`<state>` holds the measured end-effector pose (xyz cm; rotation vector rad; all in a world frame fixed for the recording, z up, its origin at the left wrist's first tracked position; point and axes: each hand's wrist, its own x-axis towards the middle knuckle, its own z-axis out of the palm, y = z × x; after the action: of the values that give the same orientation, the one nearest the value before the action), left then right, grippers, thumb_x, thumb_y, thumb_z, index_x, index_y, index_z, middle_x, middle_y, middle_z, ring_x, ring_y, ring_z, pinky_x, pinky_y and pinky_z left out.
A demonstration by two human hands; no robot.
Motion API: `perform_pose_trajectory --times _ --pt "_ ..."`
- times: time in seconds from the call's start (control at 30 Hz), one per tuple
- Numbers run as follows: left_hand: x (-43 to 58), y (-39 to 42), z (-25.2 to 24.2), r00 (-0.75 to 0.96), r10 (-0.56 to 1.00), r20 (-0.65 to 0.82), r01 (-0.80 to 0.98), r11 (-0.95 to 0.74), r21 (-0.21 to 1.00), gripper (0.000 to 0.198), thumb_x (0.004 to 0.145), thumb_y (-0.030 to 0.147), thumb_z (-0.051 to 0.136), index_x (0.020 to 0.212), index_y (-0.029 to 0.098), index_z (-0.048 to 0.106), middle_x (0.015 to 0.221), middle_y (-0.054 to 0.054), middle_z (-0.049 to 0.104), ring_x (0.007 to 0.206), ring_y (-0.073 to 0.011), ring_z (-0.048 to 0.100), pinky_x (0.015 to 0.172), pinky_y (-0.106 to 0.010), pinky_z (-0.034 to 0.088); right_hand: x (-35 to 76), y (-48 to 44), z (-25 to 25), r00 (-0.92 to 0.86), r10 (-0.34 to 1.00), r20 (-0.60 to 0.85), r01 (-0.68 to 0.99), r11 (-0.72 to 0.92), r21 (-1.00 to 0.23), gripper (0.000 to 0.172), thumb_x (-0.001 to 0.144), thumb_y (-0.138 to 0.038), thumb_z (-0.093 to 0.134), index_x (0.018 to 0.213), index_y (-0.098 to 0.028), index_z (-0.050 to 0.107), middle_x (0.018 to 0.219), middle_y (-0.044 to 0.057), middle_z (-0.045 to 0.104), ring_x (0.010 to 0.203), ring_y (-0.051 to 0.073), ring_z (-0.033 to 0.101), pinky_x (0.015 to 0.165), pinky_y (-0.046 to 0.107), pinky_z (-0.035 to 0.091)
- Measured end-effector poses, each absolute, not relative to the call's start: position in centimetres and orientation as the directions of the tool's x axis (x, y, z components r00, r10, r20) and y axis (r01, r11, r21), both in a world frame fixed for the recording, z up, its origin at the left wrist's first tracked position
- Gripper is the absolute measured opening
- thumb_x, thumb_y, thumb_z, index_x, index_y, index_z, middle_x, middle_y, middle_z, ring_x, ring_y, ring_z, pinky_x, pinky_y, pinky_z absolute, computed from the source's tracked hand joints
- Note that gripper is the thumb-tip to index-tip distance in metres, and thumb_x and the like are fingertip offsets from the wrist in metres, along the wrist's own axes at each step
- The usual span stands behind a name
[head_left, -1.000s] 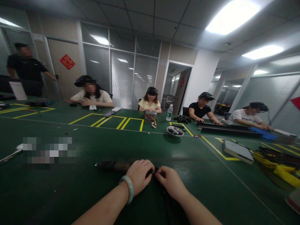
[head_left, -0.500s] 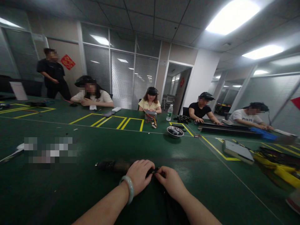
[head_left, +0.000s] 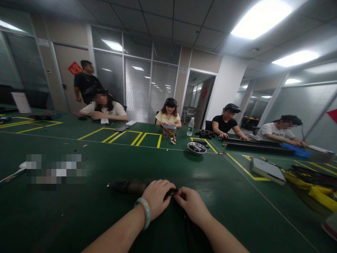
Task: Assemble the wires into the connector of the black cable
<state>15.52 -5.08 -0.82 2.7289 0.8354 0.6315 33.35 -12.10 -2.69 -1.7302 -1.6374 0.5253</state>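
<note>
My left hand (head_left: 156, 197), with a pale green bangle on its wrist, lies curled over a long dark bar-shaped object (head_left: 126, 185) on the green table (head_left: 79, 218). My right hand (head_left: 191, 204) is closed beside it, fingertips pinching a small dark part at the bar's right end, where the two hands meet. What the part is stays hidden under the fingers. A dark cable or strap (head_left: 191, 233) runs from there toward me between my forearms.
A metal bowl (head_left: 196, 148) sits mid-table beyond my hands. A grey flat box (head_left: 267, 170) and yellow parts (head_left: 319, 194) lie at right. Several seated people work along the far edge, near a water bottle (head_left: 190, 127). One person stands at the back left.
The standing person at the back has walked from far left toward the right, behind a seated person. My hands have barely moved.
</note>
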Motion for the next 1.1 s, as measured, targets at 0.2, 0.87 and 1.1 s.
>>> perform_pose_trajectory --times 0.2,0.87,1.1 --pt "15.57 -5.35 -0.58 0.713 0.623 0.321 0.517 -0.777 0.359 0.024 0.080 0.019 0.054 0.103 0.026 0.055 0.102 0.000 0.062 0.096 -0.0204 0.055 0.086 -0.037 0.039 33.27 -12.18 -2.46 0.128 0.979 0.157 0.703 0.022 -0.711 0.012 0.083 -0.028 0.059 0.077 -0.020 0.066 0.073 -0.002 0.066 0.067 0.013 0.059 0.060 0.022 0.036" --pt "15.51 -5.17 -0.60 0.753 0.571 0.328 0.486 -0.818 0.307 0.019 0.081 0.018 0.053 0.098 0.026 0.058 0.101 0.001 0.061 0.095 -0.0192 0.054 0.083 -0.033 0.038 33.30 -12.13 -2.54 0.118 0.978 0.170 0.713 0.036 -0.701 0.012 0.083 -0.027 0.058 0.078 -0.020 0.067 0.073 -0.001 0.067 0.068 0.014 0.059 0.062 0.022 0.037" --pt "15.45 -5.14 -0.78 0.726 0.602 0.332 0.501 -0.794 0.344 0.023 0.081 0.019 0.053 0.102 0.026 0.055 0.101 0.002 0.061 0.094 -0.0191 0.054 0.084 -0.035 0.037 33.36 -12.07 -2.60 0.119 0.979 0.163 0.717 0.029 -0.696 0.013 0.083 -0.028 0.058 0.078 -0.019 0.066 0.074 -0.001 0.067 0.068 0.014 0.059 0.062 0.022 0.037"
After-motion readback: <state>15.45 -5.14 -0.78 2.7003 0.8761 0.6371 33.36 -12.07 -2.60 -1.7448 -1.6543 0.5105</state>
